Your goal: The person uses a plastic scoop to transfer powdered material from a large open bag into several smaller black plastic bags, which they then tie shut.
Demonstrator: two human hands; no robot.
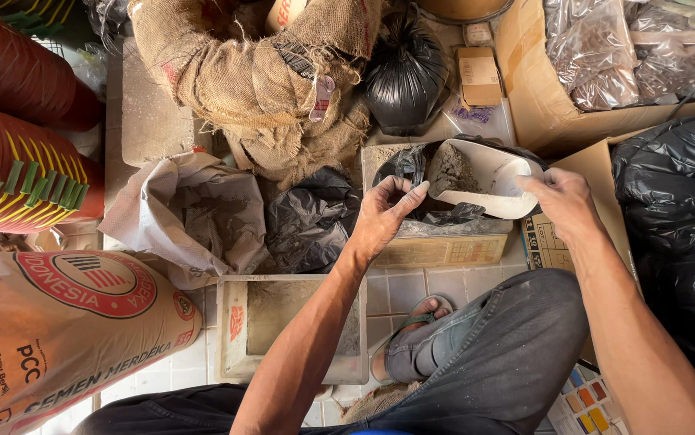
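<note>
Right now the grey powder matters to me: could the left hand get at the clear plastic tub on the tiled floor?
Probably yes. The left hand holds a black bag open just above the tub, whose top is uncovered; it would have to let go first.

Right hand (561,201) grips the handle end of a white plastic scoop (488,179), centre right of frame, scoop tilted and loaded with grey powder (452,169). Left hand (384,216) holds open the rim of a small black plastic bag (412,165) just left of the scoop mouth, touching it. Under them a yellowish scale (444,246). Lower centre: clear plastic tub (231,330) with grey powder, on white tiles. Burlap sack (259,80) upper centre, orange cement sack (57,338) lower left, stacked red pots (17,153) upper left. Sandalled foot (420,314) beside the tub.
</note>
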